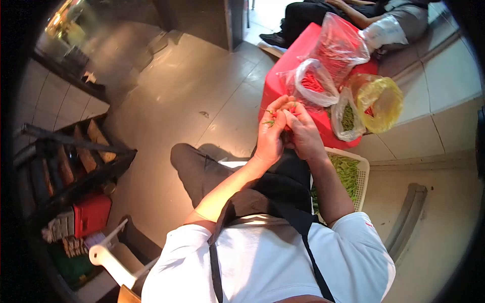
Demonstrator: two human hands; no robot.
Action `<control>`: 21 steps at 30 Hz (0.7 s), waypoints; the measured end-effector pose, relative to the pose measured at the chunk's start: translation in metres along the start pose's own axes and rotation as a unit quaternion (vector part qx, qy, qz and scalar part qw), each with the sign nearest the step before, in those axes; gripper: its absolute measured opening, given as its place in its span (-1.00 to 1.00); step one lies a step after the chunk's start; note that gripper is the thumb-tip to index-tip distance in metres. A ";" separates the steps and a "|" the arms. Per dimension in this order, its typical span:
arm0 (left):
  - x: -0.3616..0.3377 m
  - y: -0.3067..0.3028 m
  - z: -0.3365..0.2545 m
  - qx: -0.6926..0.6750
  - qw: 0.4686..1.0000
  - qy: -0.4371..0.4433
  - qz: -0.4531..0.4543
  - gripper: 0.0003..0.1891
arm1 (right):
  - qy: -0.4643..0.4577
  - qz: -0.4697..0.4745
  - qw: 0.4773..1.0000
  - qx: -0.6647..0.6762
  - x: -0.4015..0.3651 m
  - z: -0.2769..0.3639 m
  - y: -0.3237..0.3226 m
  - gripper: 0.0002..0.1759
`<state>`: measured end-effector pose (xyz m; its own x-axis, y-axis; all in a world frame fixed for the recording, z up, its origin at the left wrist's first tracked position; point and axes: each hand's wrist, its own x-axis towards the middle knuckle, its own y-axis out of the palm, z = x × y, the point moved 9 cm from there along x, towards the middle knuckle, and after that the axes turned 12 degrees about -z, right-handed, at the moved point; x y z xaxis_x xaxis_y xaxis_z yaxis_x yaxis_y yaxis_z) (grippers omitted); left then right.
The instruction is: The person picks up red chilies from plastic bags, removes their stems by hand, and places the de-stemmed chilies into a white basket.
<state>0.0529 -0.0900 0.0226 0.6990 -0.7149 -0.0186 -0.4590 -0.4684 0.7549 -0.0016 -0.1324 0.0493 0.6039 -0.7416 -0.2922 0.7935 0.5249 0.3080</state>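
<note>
My left hand (271, 132) and my right hand (304, 130) meet in front of my lap, fingers closed around a few red chili peppers (287, 129). Green stems stick out past the left fingers. The fingers hide most of the peppers. Just beyond my hands, a clear plastic bag of red chilies (311, 82) stands with its rim rolled down on a red stool (277, 83). Beside it sit a clear bag of green stems (348, 118) and a yellow bag (389, 106) with some red inside. Behind them is a larger clear bag with red contents (342, 48).
A white basket (365, 177) of green vegetables stands by my right forearm. Another person's dark-clothed legs (303, 20) are beyond the stool. To the left are a dark rack (76, 156) and a red box (92, 214). A tiled wall runs along the right.
</note>
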 end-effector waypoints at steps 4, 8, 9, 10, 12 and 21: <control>0.001 -0.038 -0.020 -0.007 0.994 0.050 -0.101 -0.64 | 0.016 0.027 0.997 -0.075 0.011 -0.032 0.018 -0.81; 0.010 -0.064 -0.041 -0.112 0.983 0.079 -0.121 -0.61 | -0.043 0.023 0.992 -0.121 0.011 -0.050 0.036 -0.84; 0.010 -0.069 -0.042 -0.133 0.978 0.064 -0.146 -0.62 | -0.042 0.031 0.989 -0.135 0.010 -0.052 0.038 -0.84; 0.009 -0.073 -0.043 -0.153 0.972 0.047 -0.171 -0.62 | -0.042 0.037 0.987 -0.149 0.011 -0.055 0.037 -0.83; 0.010 -0.085 -0.041 -0.198 0.956 0.016 -0.215 -0.61 | -0.040 0.053 0.985 -0.159 0.009 -0.059 0.036 -0.82; 0.026 -0.120 -0.025 -0.383 0.899 -0.093 -0.192 -0.68 | 0.018 0.048 0.997 -0.054 0.010 -0.067 0.022 -0.82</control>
<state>0.1398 -0.0398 -0.0523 0.5884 -0.6844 -0.4305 0.3595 -0.2555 0.8975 0.0271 -0.0998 -0.0073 0.6782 -0.6710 -0.2998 0.7342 0.6364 0.2365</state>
